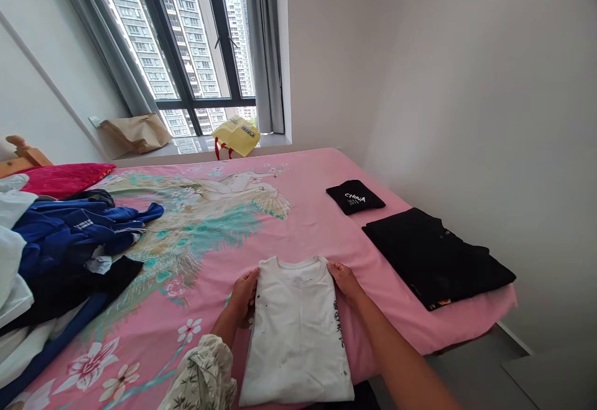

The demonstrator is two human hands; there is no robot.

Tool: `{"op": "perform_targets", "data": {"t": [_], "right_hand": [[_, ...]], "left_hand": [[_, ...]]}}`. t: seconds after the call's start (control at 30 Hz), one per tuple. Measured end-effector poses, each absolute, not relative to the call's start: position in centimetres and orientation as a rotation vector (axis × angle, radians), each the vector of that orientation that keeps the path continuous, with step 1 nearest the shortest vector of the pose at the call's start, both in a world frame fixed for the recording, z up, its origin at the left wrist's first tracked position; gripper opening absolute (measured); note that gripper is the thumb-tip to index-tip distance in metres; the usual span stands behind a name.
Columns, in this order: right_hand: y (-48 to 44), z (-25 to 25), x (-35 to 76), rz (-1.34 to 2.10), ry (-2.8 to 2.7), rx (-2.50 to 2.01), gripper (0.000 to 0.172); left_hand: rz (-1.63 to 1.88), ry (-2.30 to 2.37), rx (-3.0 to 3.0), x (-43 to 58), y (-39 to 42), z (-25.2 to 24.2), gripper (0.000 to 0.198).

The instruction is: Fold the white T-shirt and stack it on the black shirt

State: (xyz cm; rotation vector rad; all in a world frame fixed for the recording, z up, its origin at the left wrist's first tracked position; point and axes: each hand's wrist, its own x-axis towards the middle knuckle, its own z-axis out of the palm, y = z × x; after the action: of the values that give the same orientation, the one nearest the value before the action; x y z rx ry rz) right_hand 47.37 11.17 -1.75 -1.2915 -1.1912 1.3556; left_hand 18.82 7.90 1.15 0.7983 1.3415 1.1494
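Left hand (245, 292) and right hand (345, 278) each pinched an upper side edge of a white T-shirt (298, 341), fingers curled in close at the shoulders, with the collar between them. The shirt lay face up in a neat folded oblong at the near edge of the pink bedspread (308, 205), directly before the person; whether it rested fully on the cloth or was lifted slightly could not be told. It looked light, soft and limp, thin knit that would probably sag in the middle if raised by one corner, with little risk of harm beyond creasing or falling open. Both shoulder corners seemed sound places to hold, since a grip through all the layers there should keep the fold together; a palm beneath the lower end would likely steady it further. To the right lay a small black folded garment (356, 197) and a larger black one (433, 257), and to the left a loose heap of clothes (79, 229). On the window sill (192, 145) lay a brown paper bag (137, 132) and a tilted yellow bag (237, 136) with red handles; what either contained was hidden.
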Motion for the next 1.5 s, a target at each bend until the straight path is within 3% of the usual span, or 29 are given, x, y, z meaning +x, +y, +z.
{"op": "perform_targets", "data": {"t": [0.37,0.63,0.83,1.0,1.5], "right_hand": [[11.1,-2.1,47.5,1.407,-1.171,-1.260,0.039],[11.2,-1.5,47.4,1.464,-1.148,-1.206,0.031],[11.4,-1.7,47.4,1.477,-1.120,-1.189,0.032],[11.5,-2.5,47.5,1.413,-1.117,-1.241,0.033],[7.9,0.0,48.5,1.500,-1.250,-1.208,0.036]], "left_hand": [[1.092,1.320,0.806,18.2,8.4,0.7,0.037],[1.160,1.408,0.867,18.5,9.6,2.2,0.052],[1.166,1.408,0.913,19.5,10.8,2.8,0.034],[1.162,1.401,0.885,18.9,10.7,1.6,0.044],[0.898,1.469,0.967,16.9,2.5,1.0,0.047]]}}
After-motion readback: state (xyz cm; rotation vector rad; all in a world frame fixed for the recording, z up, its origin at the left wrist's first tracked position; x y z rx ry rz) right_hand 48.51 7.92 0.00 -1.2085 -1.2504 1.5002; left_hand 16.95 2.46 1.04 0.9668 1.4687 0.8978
